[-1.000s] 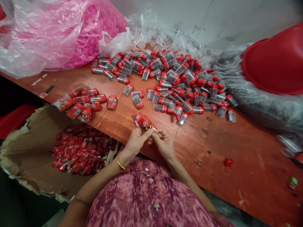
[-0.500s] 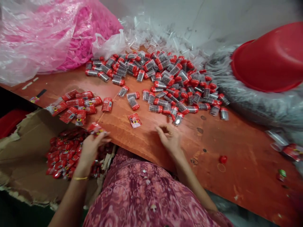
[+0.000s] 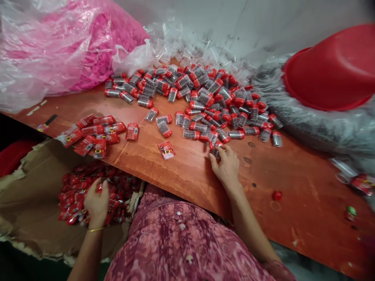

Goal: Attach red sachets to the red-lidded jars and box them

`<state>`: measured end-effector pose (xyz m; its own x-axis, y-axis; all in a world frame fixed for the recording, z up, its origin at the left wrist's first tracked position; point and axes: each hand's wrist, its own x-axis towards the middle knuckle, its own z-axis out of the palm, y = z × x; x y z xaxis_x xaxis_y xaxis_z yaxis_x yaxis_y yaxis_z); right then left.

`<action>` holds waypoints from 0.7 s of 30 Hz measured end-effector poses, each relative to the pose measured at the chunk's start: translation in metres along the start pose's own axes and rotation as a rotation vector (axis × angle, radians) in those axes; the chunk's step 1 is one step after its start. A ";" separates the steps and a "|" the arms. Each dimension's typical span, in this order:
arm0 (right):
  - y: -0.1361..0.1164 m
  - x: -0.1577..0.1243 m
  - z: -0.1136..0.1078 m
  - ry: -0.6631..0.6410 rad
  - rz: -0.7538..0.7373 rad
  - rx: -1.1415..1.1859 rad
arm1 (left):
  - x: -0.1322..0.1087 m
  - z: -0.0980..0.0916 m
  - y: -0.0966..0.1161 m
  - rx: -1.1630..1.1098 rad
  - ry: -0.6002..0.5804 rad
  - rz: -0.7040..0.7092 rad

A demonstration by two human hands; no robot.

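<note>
My right hand [image 3: 227,168] is closed round a small clear container [image 3: 216,152] with dark contents, at the near edge of a heap of similar red-capped containers [image 3: 202,82]. The fingers partly hide it. My left hand [image 3: 97,201] hangs over a torn cardboard box [image 3: 35,195] at the lower left, its thumb and fingers apart and nothing plainly held. Below it the box holds a pile of red wrapped packets [image 3: 74,195]. One flat red printed sachet [image 3: 166,150] lies on the table between my hands.
Several red packets [image 3: 93,130] lie at the left of the brown table [image 3: 187,175]. A bag of pink pieces [image 3: 96,43] stands behind, with loose clear tubes [image 3: 187,50] beside it. At right, a red tub [image 3: 331,70] rests on a stuffed plastic bag [image 3: 316,132]. A red cap [image 3: 277,195] lies nearer.
My left hand has moved down from the table edge over the box and let go of the red packet. My right hand has reached forward and right and taken hold of a container.
</note>
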<state>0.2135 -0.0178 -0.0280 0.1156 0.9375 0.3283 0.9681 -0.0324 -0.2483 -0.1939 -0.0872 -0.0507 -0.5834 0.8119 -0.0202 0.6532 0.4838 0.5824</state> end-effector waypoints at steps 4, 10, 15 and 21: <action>-0.007 0.014 -0.001 0.026 0.024 -0.066 | -0.003 0.013 0.080 -0.099 0.171 0.382; -0.015 0.044 0.004 -0.005 0.046 0.068 | -0.024 0.036 0.136 -0.243 -0.003 0.748; -0.023 0.034 -0.022 0.085 0.238 0.644 | -0.045 0.064 0.176 -0.374 -0.333 0.838; -0.044 0.011 -0.057 -0.216 0.321 1.066 | -0.050 0.080 0.216 -0.533 -0.701 0.892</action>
<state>0.1847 -0.0254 0.0383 0.1840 0.9825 -0.0287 0.2055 -0.0670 -0.9764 0.0144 0.0028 0.0114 0.4495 0.8663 0.2178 0.3162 -0.3824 0.8682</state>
